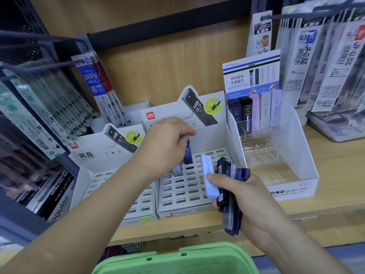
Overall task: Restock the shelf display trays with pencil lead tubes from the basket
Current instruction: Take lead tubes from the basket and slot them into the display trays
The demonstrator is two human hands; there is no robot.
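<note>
Left hand (166, 143) pinches the top end of a dark blue lead tube (188, 153), which stands upright at the slotted tray's (181, 192) back rows. Right hand (248, 196) grips a bundle of tubes (231, 212) at the tray's front right corner, above the green basket (177, 262).

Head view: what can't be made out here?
1. Basket: cut off by the bottom edge, contents not shown.
2. Tube pinched by left hand: fingers hide its top; seated or not, unclear.
3. Bundle in right hand: tubes overlap, count unclear.
4. Left tray: forearm covers some slots.
5. Hanging packs at left: blurred, most print unreadable.
</note>
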